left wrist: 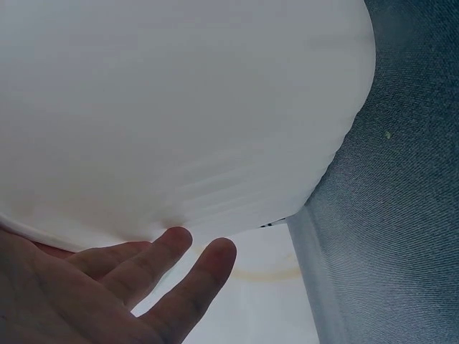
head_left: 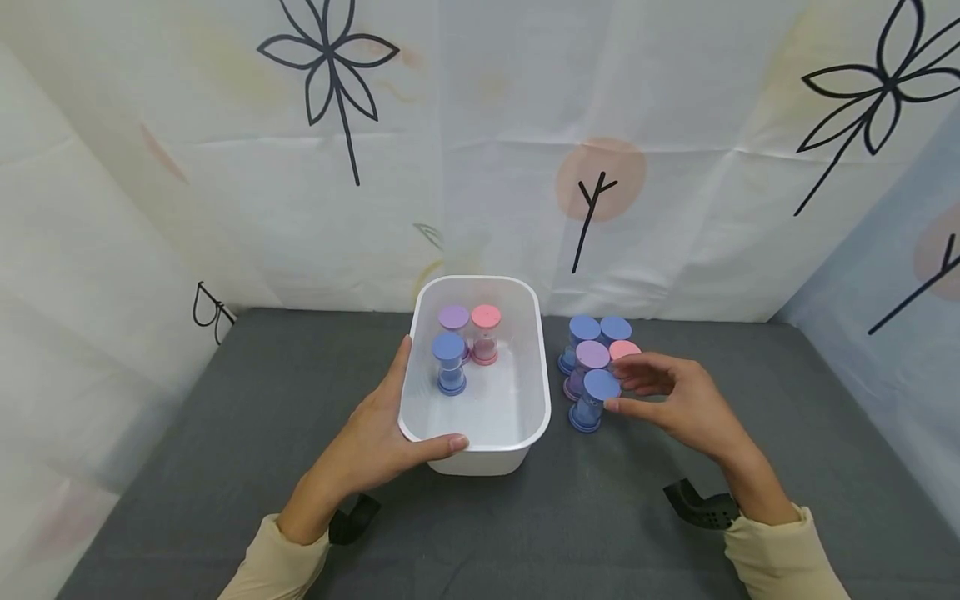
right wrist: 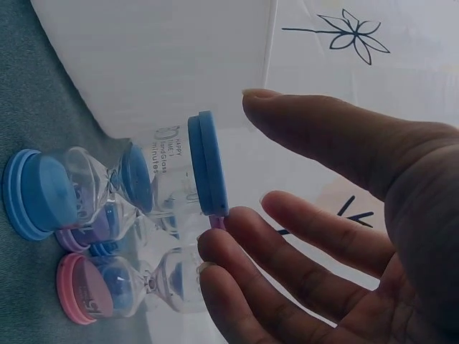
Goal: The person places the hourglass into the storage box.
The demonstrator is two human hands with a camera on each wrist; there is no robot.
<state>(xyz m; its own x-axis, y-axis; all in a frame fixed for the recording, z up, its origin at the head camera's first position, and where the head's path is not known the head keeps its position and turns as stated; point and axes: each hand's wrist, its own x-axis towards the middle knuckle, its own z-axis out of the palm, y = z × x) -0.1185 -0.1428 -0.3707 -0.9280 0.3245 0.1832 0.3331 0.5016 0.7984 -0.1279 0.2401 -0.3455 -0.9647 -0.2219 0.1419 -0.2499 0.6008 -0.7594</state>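
A white tub [head_left: 537, 392] stands on the grey cloth and holds three upright sand timers: purple [head_left: 453, 318], pink [head_left: 485, 317] and blue [head_left: 448, 347]. My left hand [head_left: 422, 407] grips the tub's near-left corner, thumb on the near rim, fingers along the left wall. From the left wrist view the fingers [left wrist: 154, 261] lie under the tub wall [left wrist: 179, 107]. Right of the tub stand several more timers. My right hand [head_left: 626, 388] hovers at the nearest blue one [head_left: 596, 392]. Its relaxed thumb and fingers [right wrist: 287, 251] flank the blue cap [right wrist: 206, 172] without closing round it.
The cluster also includes a purple timer [head_left: 592, 355], a pink one [head_left: 624, 349] and two blue ones [head_left: 584, 328] behind. Printed white cloth walls [head_left: 480, 167] close in the back and both sides. Grey cloth [head_left: 600, 517] covers the table, with a black strap on each wrist.
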